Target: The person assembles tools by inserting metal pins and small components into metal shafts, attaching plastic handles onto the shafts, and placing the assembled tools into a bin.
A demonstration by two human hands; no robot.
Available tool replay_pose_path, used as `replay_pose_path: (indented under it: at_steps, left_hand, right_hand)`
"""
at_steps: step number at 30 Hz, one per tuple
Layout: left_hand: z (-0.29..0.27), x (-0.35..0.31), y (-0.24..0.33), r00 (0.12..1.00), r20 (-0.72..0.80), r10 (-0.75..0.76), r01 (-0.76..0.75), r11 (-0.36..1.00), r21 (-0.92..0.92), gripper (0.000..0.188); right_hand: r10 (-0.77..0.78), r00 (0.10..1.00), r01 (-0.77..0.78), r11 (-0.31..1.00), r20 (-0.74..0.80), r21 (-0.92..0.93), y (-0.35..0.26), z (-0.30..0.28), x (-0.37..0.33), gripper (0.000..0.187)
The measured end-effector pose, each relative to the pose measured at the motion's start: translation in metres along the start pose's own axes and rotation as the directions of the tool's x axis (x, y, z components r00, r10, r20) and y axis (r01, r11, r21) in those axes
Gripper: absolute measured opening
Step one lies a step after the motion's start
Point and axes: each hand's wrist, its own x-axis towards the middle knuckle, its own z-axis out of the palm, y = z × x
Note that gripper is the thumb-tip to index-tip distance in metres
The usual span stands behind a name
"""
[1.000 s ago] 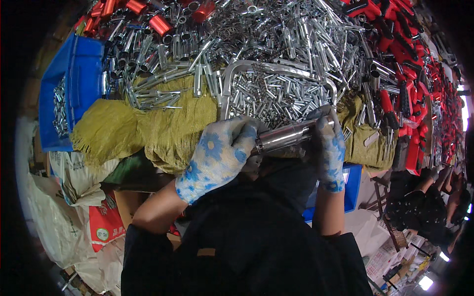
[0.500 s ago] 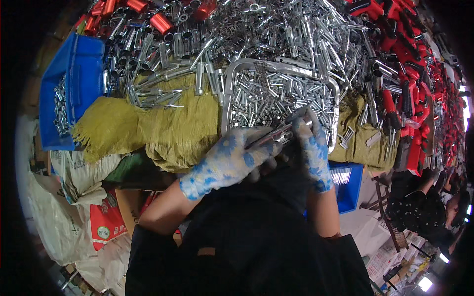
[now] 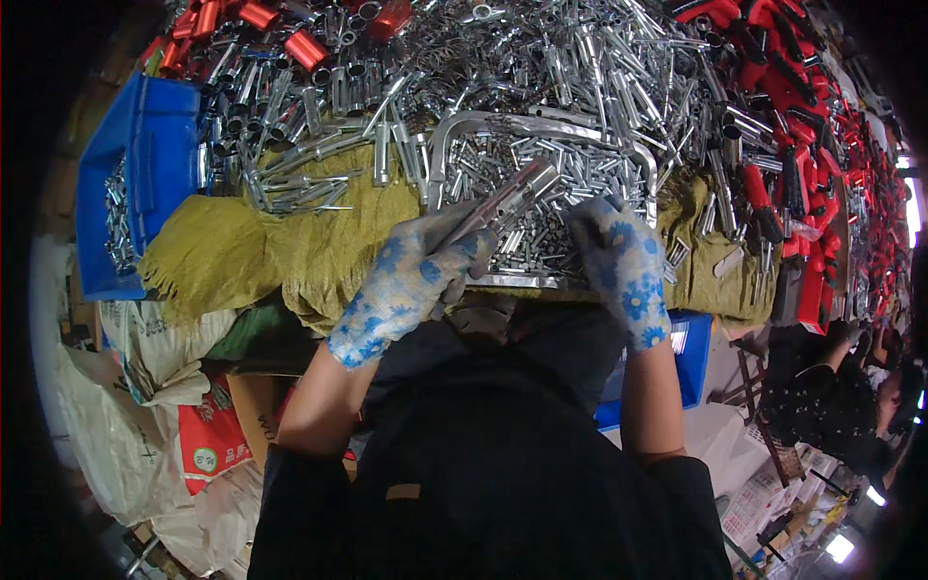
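Note:
My left hand (image 3: 411, 275), in a white glove with blue flowers, is closed around a shiny metal tube-shaped part (image 3: 507, 198). The part slants up to the right, its thicker cylindrical end over a metal-rimmed tray (image 3: 512, 281) of small silver pins (image 3: 532, 237). My right hand (image 3: 628, 266), gloved alike, is at the tray's right side, apart from the part. Its fingers are bent down at the pins and look drawn together; their tips are hidden, so I cannot make out what they hold.
Heaped metal tubes and rods (image 3: 541, 72) lie behind the tray. Red-and-black handles (image 3: 802, 184) are piled at right, red cylinders (image 3: 305, 50) at far left. A blue bin (image 3: 145, 184) stands left beside yellow woven cloth (image 3: 329, 242). Another blue bin (image 3: 691, 372) sits below my right wrist. A person (image 3: 822, 406) is at far right.
My right hand has let go of the metal part and moved right and down to the pins. The left hand has drawn slightly left, with the part now tilted up more steeply.

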Motion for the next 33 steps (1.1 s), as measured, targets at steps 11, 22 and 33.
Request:
replay_pose_path:
  at_steps: [11, 22, 33]
  left_hand:
    - [0.011, 0.004, 0.004, 0.976, -0.005, 0.217, -0.200, 0.907, 0.369, 0.050]
    - [0.011, 0.003, 0.003, 0.984, 0.023, 0.175, -0.174, 0.938, 0.301, 0.045]
    - [0.024, -0.002, 0.004, 0.911, -0.074, 0.407, -0.314, 0.797, 0.515, 0.043]
  right_hand:
    - [0.062, 0.992, -0.109, 0.862, 0.111, 0.495, -0.055, -0.027, 0.000, 0.013]
    - [0.054, 0.999, -0.052, 0.891, 0.007, 0.450, -0.055, -0.028, -0.003, 0.009]
    - [-0.010, 0.962, 0.078, 0.967, -0.272, 0.241, -0.051, -0.003, -0.006, 0.015]
